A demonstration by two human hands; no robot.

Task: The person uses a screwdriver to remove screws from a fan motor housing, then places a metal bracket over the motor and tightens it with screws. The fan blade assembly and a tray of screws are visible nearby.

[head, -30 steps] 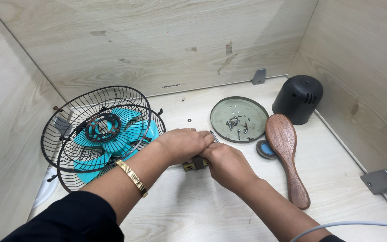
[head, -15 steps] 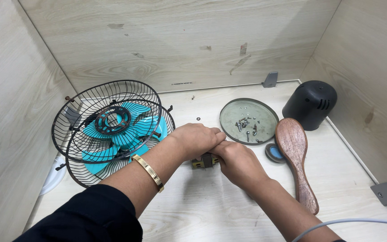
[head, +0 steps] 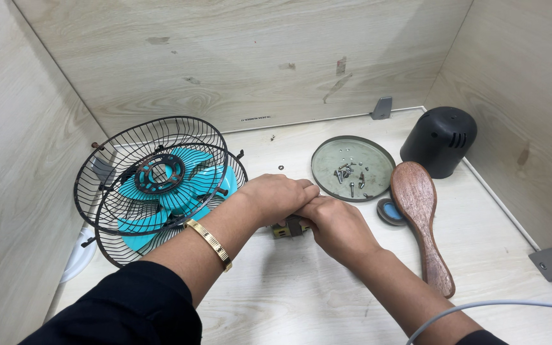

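Your left hand and right hand meet at the middle of the table, both closed over a small motor, of which only a yellowish, dark-edged corner peeks out under your fingers. It looks like a dense, rigid block of metal, probably heavy for its bulk and not fragile in the body, though any thin wires or terminals on it would bend or snap; hold it by the solid flat sides rather than by whatever sticks out. Most of it is hidden under your palms, so you cannot tell its full shape, which way its shaft points, or exactly what your fingertips are working on. To the left lies the wire fan guard with the teal blade inside it; whether the two cage halves are joined is hard to make out. On the far right sits a round tray of small screws, a black cap beyond it, and a wooden brush that partly covers a small blue disc. A grey cable is cut off at the near right edge.
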